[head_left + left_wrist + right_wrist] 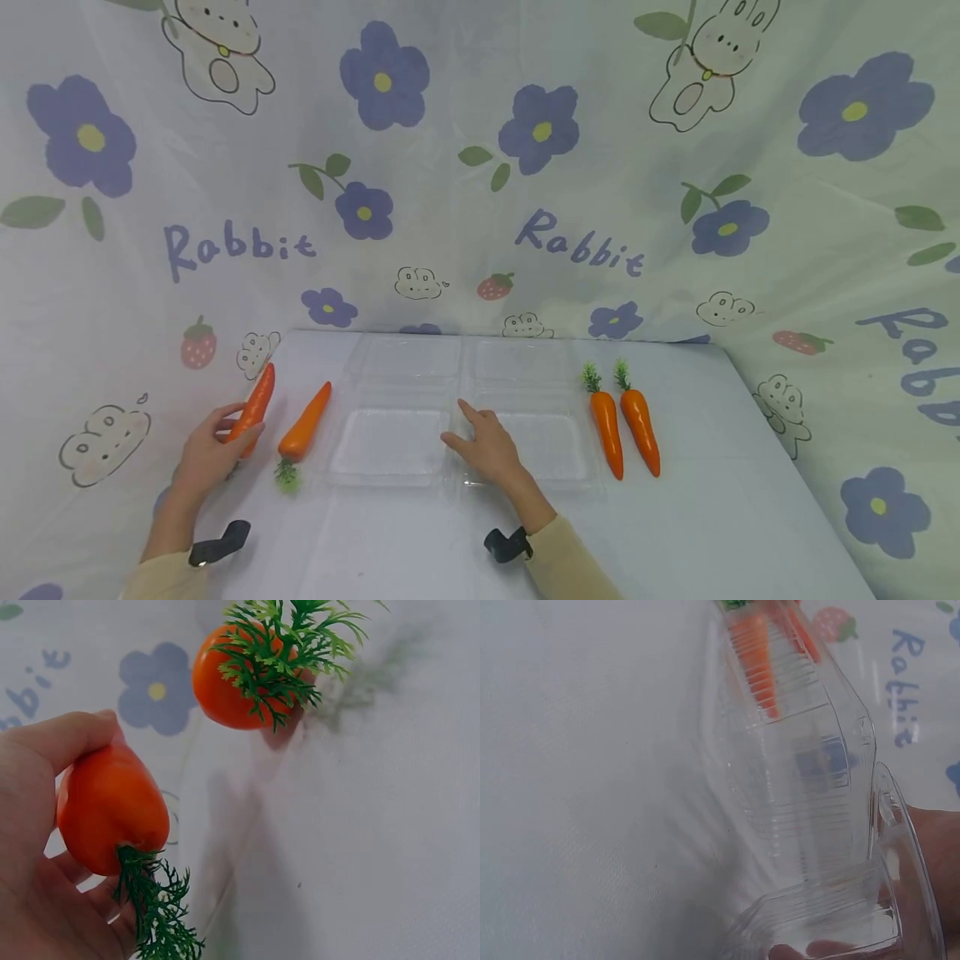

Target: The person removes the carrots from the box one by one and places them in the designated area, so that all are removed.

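At the left side of the table, my left hand grips an orange toy carrot between thumb and fingers. Its green top hangs below the hand in the left wrist view. A second toy carrot lies just right of it, leaves toward me. My right hand is over the inner edges of two clear plastic boxes, index finger and thumb extended and apart. Both the left box and the right box have lids folded back. In the right wrist view, fingertips show through clear plastic.
Two more toy carrots, an inner one and an outer one, lie right of the boxes with leaves toward the back. A printed cloth with flowers and rabbits hangs behind the white table.
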Demonstrator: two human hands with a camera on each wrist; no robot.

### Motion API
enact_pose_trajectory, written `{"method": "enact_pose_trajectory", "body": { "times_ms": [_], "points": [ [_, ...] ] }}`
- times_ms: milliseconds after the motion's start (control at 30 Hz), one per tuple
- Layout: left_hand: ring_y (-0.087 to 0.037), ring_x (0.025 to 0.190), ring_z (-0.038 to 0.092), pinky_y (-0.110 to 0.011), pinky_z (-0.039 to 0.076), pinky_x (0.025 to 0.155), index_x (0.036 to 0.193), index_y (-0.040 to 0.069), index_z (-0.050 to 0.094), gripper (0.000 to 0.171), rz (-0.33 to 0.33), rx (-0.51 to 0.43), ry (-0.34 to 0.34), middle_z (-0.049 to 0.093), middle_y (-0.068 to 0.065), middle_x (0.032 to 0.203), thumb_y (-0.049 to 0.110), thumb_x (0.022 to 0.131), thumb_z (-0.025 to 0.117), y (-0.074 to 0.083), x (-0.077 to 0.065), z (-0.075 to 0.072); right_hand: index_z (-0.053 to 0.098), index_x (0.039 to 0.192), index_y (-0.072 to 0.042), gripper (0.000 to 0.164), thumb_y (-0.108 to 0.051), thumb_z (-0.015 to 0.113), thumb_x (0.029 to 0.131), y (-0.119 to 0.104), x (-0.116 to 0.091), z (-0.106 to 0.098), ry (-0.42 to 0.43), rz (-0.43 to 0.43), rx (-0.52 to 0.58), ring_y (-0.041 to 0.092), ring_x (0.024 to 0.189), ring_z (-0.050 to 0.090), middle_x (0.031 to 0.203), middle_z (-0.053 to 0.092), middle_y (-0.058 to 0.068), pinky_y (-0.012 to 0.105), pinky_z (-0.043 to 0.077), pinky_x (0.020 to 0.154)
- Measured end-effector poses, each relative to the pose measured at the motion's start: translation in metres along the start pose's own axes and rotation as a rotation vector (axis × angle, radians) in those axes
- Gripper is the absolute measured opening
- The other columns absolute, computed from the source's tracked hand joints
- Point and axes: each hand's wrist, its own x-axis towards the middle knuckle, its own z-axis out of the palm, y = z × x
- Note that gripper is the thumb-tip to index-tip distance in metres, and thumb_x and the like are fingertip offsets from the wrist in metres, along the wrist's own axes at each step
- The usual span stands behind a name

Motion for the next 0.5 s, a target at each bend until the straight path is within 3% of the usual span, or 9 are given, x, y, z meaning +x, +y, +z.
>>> {"method": "enact_pose_trajectory", "body": {
  "times_ms": [267,500],
  "points": [
    [-0.046,0.101,0.048,-0.045,0.055,0.070,0.146,-0.001,0.034,0.076,-0.019,0.008,-0.032,0.041,-0.036,0.127,0.046,0.093,0.062,0.0001,0.0007,0.0013,0.043,0.148,-0.020,0.069,-0.054,0.060,0.091,-0.0040,0.0006,-0.0006,0.013,-0.031,-0.045,0.044,0.122,0.050,0.145,0.038,0.025,0.056,0.047,0.092],
    [-0.044,0.097,0.049,-0.034,0.053,0.065,0.144,-0.003,0.035,0.074,-0.012,0.015,-0.027,0.043,-0.035,0.124,0.044,0.093,0.062,0.0022,0.0029,0.0016,0.050,0.144,-0.020,0.063,-0.049,0.064,0.090,-0.0064,0.0008,0.0008,0.009,-0.066,-0.101,0.044,0.120,0.051,0.145,0.036,0.027,0.054,0.049,0.089]
  ]
}}
